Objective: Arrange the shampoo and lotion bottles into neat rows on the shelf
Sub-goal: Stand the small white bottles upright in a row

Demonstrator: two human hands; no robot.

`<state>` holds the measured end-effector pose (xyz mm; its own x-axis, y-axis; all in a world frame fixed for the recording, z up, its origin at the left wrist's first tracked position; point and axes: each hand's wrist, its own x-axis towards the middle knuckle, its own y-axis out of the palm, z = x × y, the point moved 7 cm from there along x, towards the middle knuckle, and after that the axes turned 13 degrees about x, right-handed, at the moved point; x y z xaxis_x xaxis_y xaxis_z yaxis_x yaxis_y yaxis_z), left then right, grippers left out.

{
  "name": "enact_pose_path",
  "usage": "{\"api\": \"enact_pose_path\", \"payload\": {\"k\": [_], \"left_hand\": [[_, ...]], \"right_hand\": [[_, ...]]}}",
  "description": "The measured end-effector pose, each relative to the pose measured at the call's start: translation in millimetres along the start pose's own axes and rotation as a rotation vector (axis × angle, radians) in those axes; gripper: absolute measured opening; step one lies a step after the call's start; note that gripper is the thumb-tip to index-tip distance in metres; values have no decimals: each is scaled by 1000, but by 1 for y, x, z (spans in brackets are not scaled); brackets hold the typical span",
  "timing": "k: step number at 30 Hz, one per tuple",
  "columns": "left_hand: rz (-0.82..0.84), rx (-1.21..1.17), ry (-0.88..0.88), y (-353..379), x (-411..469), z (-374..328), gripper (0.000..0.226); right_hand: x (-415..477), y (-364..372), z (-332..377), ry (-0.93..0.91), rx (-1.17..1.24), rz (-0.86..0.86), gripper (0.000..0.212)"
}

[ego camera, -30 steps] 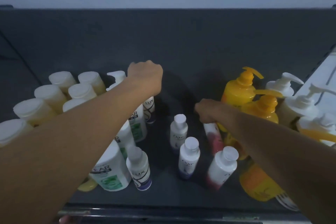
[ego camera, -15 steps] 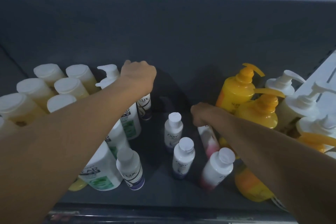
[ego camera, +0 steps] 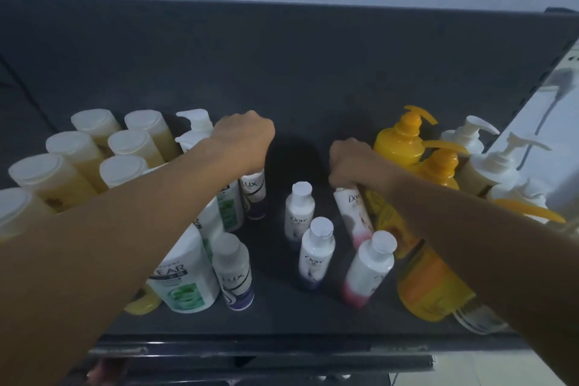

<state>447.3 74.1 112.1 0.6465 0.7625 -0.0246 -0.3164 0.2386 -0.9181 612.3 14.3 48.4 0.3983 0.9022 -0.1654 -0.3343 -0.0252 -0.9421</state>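
Note:
Both arms reach over a dark shelf. My left hand is closed over the cap of a small white and purple Lux bottle at the back. My right hand grips the top of a white and pink Dove bottle. Between the hands stand two white and purple Dove bottles. A second pink Dove bottle and a second Lux bottle stand nearer the front. White and green Clear bottles run under my left forearm.
Several white-capped yellow bottles crowd the left side. Yellow pump bottles and white pump bottles fill the right, with a large orange one near the front. The shelf's dark back panel rises behind.
Both hands stay on the same bottles. My right hand has shifted a little toward the back with the pink Dove bottle. The camera view has moved slightly.

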Motion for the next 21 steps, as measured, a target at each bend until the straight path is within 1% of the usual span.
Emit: {"api": "enact_pose_path", "payload": {"k": [2,4,8,10,14,18,21], "left_hand": [[-4,4,33,-1,-9,-2,30],[-8,4,79,-3,-17,-7,27],[10,-11,173,-3,-30,-13,22],[34,-10,206,2,-36,-14,23],[23,-23,223,8,-42,-14,25],[23,-42,228,11,-46,-11,26],[38,-60,228,13,-50,-9,24]], "right_hand": [[-12,-11,3,-11,-11,-37,14],[-25,-19,4,-29,-17,-51,22],[-54,-34,-2,-35,1,-80,27],[-65,-37,-6,-26,21,-67,28],[-79,-35,-11,-26,14,-10,31],[-93,-34,-12,-32,37,-6,32],[-102,-35,-7,-45,34,-9,29]]}}
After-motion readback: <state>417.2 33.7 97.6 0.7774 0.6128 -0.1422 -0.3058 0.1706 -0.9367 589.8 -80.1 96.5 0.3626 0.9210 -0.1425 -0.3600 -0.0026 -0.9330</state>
